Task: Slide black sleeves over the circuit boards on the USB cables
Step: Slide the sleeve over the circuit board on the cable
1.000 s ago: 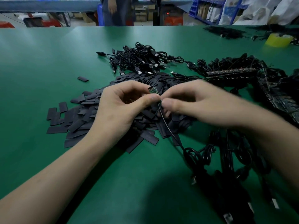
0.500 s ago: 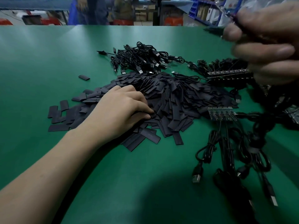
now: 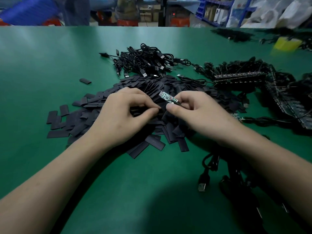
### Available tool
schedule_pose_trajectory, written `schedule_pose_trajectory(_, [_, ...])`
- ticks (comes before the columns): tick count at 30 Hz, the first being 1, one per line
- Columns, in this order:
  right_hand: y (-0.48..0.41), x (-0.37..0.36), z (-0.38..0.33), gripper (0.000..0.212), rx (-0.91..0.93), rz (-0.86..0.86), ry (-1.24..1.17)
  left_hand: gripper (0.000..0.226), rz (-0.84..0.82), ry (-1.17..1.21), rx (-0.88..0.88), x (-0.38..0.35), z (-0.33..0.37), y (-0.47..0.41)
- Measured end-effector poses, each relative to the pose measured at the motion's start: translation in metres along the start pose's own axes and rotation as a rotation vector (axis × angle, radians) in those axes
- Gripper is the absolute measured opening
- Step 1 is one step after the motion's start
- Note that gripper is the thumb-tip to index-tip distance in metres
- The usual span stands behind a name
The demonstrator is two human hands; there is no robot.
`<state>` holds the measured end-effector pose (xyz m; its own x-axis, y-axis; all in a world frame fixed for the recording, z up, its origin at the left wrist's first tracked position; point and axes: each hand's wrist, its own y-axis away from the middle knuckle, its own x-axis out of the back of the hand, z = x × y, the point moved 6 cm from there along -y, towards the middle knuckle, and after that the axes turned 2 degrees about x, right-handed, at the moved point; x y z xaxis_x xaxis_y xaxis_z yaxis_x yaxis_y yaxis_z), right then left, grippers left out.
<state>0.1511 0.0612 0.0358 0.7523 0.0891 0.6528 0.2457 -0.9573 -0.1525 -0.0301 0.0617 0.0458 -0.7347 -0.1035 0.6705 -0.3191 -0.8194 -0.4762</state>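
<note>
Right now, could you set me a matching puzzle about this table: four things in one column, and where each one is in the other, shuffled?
1 circuit board
2 lone sleeve
3 yellow object
4 sleeve pile

A far back right, blurred
B middle of the green table
C pinched in the right hand
D by itself, left of the pile

Pairs: 1-C, 2-D, 3-A, 4-B.

wide green table (image 3: 42,68), blue shelving (image 3: 206,9) and red stools (image 3: 179,22) beyond, dim light
</note>
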Motion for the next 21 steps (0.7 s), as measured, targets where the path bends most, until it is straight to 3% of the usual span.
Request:
schedule_pose_trajectory(4, [0.001,-0.005,0.006,0.021,-0.026,-0.051,-0.291,0.008,-0.017,0.135,0.102,-0.004,-0.001,0.000])
schedule_pose_trajectory(9, [0.004,-0.004,0.006,0.018,-0.038,-0.053,-0.400,0.011,0.010,0.267,0.127,-0.011,0.003,0.003])
schedule_pose_trajectory(15, [0.006,-0.003,0.009,0.017,-0.075,-0.024,-0.490,0.029,0.132,-0.054,-0.104,-0.004,0.021,0.007])
schedule_pose_trajectory(21, [0.005,0.000,0.014,0.019,-0.110,-0.106,-0.588,0.026,0.150,0.158,0.070,-0.002,0.011,0.007])
